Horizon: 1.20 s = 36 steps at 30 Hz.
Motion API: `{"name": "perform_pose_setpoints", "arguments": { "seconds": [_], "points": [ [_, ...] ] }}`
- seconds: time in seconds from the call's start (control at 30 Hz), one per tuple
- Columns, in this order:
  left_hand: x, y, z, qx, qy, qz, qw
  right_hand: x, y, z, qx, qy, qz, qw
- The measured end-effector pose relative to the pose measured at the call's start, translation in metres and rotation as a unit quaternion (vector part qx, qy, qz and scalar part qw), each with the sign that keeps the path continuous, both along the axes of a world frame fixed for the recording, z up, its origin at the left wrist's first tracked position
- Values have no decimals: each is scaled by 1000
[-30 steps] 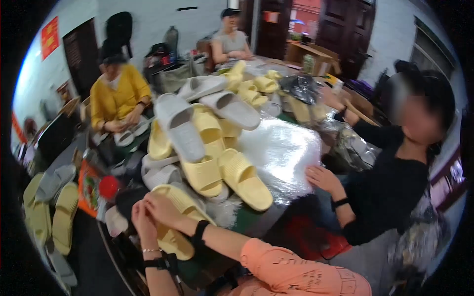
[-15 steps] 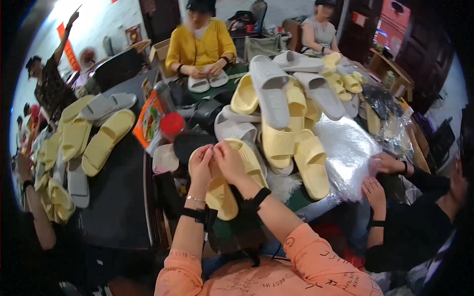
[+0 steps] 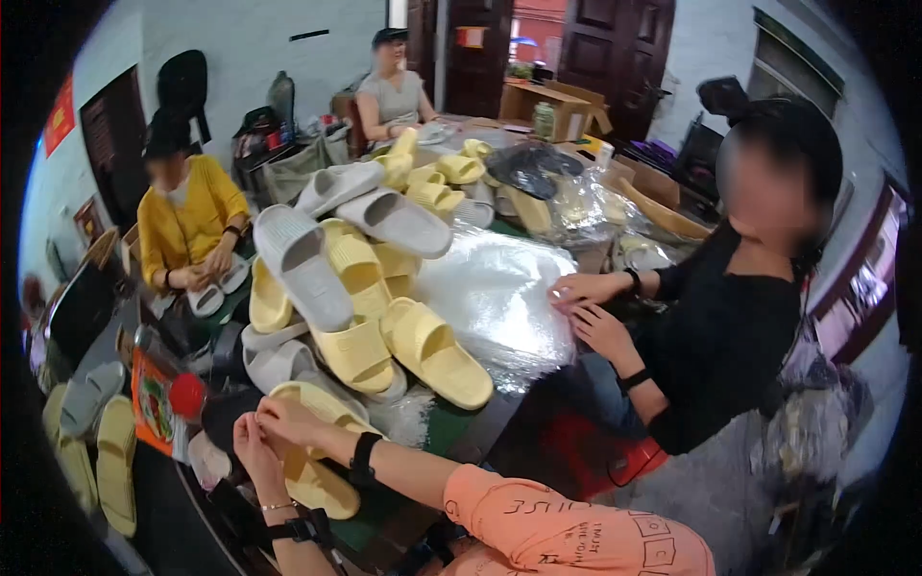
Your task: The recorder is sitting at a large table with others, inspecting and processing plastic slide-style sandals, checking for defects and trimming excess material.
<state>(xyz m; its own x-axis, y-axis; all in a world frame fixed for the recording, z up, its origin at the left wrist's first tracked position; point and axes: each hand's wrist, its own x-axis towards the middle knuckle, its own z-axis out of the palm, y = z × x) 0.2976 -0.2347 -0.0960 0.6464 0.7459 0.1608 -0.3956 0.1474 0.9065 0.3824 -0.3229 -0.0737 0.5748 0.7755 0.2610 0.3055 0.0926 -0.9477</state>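
My left hand (image 3: pixel 254 449) and my right hand (image 3: pixel 293 424) meet at the fingertips, both closed in a pinch. Whatever sits between the fingers is too small or hidden to make out. Directly beneath them lie a yellow slide slipper (image 3: pixel 325 490) and a second yellow slipper (image 3: pixel 322 405), partly covered by my hands and wrist. Just beyond is a heap of slides, with a grey slipper (image 3: pixel 307 269) leaning on top and a yellow slipper (image 3: pixel 437 353) at its right side.
A stack of clear plastic bags (image 3: pixel 499 288) lies right of the heap, under a co-worker's hands (image 3: pixel 595 317). A red-lidded jar (image 3: pixel 186 395) and an orange packet (image 3: pixel 154 403) stand at left. More slippers (image 3: pixel 117 461) lie at far left. Two other people sit across the table.
The view has swung to the right, so everything appears further left and the co-worker at right shows more fully. My hands stay pinched together over the yellow slippers.
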Motion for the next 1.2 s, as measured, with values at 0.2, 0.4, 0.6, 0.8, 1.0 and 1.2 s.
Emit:
{"name": "perform_pose_setpoints", "arguments": {
  "seconds": [0.2, 0.4, 0.6, 0.8, 1.0, 1.2],
  "points": [
    [17, -12, 4, 15, -16, -36, 999, 3, -18, 13, 25, -8, -61, 998],
    [12, -12, 2, -46, -24, -54, 997, -2, -14, 11, 20, 8, -64, 998],
    [9, -11, 9, -39, -18, -47, 998, -3, -10, 9, 58, 32, -74, 995],
    [10, -7, 6, -30, 0, -57, 998, 0, -7, 2, 62, 49, -80, 994],
    [7, -6, 11, -54, 4, -69, 996, 6, -5, 4, 57, 86, -48, 993],
    [7, -14, 20, -61, -10, -76, 995, 19, -5, 8, 63, 151, 40, 986]
  ]
}}
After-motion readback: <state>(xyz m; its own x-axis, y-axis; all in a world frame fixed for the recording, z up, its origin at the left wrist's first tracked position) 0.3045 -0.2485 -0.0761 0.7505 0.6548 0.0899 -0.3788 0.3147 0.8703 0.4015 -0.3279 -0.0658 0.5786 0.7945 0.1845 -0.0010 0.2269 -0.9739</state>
